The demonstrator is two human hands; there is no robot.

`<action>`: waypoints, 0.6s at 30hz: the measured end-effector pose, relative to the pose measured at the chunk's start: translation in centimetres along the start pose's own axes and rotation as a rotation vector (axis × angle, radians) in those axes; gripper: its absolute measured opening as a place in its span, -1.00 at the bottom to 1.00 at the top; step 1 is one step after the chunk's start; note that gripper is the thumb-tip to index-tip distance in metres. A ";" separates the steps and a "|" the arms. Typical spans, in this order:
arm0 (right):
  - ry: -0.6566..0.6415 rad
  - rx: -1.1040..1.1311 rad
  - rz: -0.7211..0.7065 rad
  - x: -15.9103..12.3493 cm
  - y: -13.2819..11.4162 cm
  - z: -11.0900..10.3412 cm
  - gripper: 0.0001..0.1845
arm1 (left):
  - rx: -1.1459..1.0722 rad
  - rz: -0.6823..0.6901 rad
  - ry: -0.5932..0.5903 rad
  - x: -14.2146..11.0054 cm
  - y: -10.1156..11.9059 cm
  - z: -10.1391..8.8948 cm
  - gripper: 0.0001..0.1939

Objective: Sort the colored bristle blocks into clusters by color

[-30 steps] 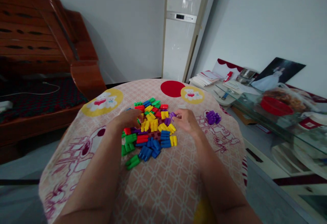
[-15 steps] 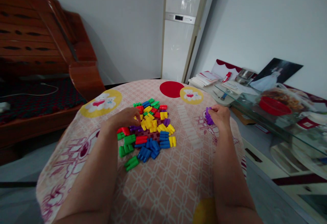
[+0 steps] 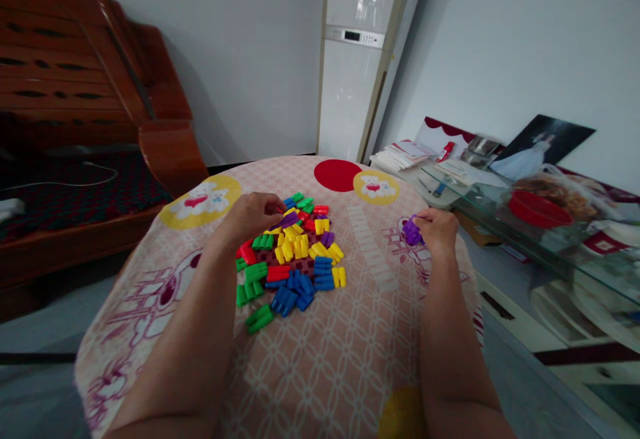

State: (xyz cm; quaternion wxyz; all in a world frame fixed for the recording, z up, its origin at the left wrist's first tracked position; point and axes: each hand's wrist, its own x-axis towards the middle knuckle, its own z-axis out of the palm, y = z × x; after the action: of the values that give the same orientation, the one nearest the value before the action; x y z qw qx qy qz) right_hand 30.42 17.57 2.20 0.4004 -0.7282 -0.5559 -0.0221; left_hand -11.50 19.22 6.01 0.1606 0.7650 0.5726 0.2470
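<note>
A home living area is being shown. A round table (image 3: 320, 372) is being covered by a pink patterned cloth printed with cartoon bears, of a domestic kind. To the left, a carved wooden sofa (image 3: 167, 142) is being fitted with a dark patterned seat cover (image 3: 130, 175). A tall floor-standing air conditioner (image 3: 350, 92) is being backed by plain pale walls (image 3: 250, 45). To the right, a low glass-topped cabinet (image 3: 480, 209) is being crowded with everyday household items: stacked papers (image 3: 400, 154), a portrait photo (image 3: 555, 135), a red bowl (image 3: 540, 209) and metal containers (image 3: 480, 149).
</note>
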 end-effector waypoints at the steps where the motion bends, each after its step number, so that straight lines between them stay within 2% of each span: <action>1: 0.007 -0.016 -0.002 0.0 -0.1 0.0 -0.77 | -0.016 0.008 0.015 0.1 0.4 0.2 -0.71; 8: 0.020 -0.012 -0.018 -0.2 0.0 1.0 -0.76 | -0.087 0.055 0.070 0.3 2.3 1.5 -0.74; 18: -0.049 -0.383 -0.112 -1.4 0.0 3.0 -0.78 | -0.212 0.091 0.034 0.5 3.3 2.8 -0.77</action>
State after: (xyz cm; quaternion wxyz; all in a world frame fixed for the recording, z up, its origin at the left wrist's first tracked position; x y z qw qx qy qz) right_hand 28.64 18.32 -0.47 0.2392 -0.7593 -0.5907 -0.1319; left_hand -7.16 18.79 5.56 0.2195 0.7645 0.5107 0.3263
